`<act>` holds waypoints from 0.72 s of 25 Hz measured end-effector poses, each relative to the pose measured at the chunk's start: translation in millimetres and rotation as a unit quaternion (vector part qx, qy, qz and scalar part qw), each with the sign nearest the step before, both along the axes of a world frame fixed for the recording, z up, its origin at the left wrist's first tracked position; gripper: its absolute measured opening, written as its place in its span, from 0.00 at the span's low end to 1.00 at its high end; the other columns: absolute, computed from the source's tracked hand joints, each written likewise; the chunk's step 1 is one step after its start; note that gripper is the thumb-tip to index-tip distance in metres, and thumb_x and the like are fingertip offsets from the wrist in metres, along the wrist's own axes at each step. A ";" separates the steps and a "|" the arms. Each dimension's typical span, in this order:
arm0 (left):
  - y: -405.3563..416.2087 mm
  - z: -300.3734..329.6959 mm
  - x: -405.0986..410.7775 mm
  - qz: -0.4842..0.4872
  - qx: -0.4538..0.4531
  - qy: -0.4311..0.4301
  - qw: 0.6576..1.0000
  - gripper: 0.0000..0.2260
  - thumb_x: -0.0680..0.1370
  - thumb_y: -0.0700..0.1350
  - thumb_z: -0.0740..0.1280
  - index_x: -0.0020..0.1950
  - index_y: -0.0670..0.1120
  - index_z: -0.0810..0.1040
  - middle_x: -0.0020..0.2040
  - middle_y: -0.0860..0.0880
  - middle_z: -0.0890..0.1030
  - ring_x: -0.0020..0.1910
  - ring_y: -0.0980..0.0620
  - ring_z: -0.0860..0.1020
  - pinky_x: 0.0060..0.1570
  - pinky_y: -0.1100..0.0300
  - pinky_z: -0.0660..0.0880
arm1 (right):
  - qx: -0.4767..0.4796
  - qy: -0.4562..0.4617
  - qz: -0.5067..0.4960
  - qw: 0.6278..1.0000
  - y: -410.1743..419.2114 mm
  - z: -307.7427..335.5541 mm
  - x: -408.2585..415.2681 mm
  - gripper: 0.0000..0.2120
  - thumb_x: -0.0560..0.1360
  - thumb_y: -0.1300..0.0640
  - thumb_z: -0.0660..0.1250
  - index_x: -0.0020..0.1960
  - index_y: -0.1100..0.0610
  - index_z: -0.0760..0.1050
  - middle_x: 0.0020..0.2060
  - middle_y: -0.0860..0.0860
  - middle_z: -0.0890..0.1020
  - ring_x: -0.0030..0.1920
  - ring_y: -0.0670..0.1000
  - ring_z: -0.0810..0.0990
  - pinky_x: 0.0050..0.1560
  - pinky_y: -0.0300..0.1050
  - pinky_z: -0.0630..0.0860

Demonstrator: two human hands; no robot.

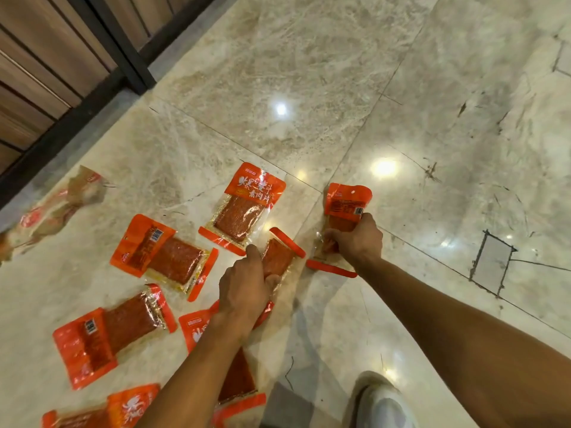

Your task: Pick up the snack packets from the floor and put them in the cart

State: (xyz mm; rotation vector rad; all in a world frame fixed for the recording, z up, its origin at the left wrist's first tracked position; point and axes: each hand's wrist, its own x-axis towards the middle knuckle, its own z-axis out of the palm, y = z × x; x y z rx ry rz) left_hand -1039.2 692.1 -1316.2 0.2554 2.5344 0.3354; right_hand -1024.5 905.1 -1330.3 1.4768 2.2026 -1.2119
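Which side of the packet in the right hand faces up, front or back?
Back: the packet under the right hand shows a barcode and small print.

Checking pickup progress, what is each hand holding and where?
Left hand grips a packet at its middle; right hand grips another packet at its lower half.

Indoor hall or lobby — polished marble floor, wood-panelled wall.

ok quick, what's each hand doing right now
Left hand: grips an orange snack packet on the floor.
Right hand: grips another snack packet, barcode side up.
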 end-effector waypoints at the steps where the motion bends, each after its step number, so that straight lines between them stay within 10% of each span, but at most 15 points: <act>1: -2.1 11.8 -2.3 0.023 0.012 -0.001 1.000 0.26 0.77 0.56 0.71 0.67 0.45 0.66 0.58 0.43 0.83 0.56 0.40 0.83 0.52 0.48 0.80 | -0.020 0.017 -0.008 1.000 4.2 9.8 2.9 0.29 0.70 0.51 0.78 0.66 0.55 0.71 0.58 0.53 0.82 0.58 0.59 0.83 0.59 0.57 0.80; 8: -2.2 191.9 12.5 0.212 0.177 -0.023 0.961 0.30 0.74 0.57 0.74 0.69 0.48 0.67 0.63 0.47 0.81 0.59 0.44 0.82 0.55 0.50 0.79 | -0.129 0.120 -0.013 0.984 26.5 196.8 26.5 0.14 0.77 0.54 0.72 0.61 0.53 0.76 0.54 0.50 0.84 0.54 0.55 0.85 0.55 0.56 0.83; 14: 8.2 456.5 13.7 0.289 0.309 -0.006 0.906 0.28 0.71 0.54 0.78 0.64 0.49 0.68 0.57 0.49 0.83 0.52 0.50 0.82 0.51 0.54 0.79 | -0.154 0.182 -0.015 0.971 14.5 467.7 44.6 0.24 0.69 0.58 0.80 0.60 0.59 0.74 0.48 0.53 0.85 0.41 0.48 0.86 0.32 0.41 0.81; 18: 1.1 641.5 27.5 0.230 0.362 -0.004 0.903 0.29 0.71 0.56 0.78 0.64 0.53 0.66 0.55 0.52 0.83 0.49 0.55 0.83 0.49 0.53 0.81 | -0.127 0.227 -0.013 0.966 -7.3 651.9 78.5 0.27 0.68 0.55 0.81 0.61 0.56 0.71 0.49 0.48 0.84 0.41 0.41 0.85 0.35 0.38 0.82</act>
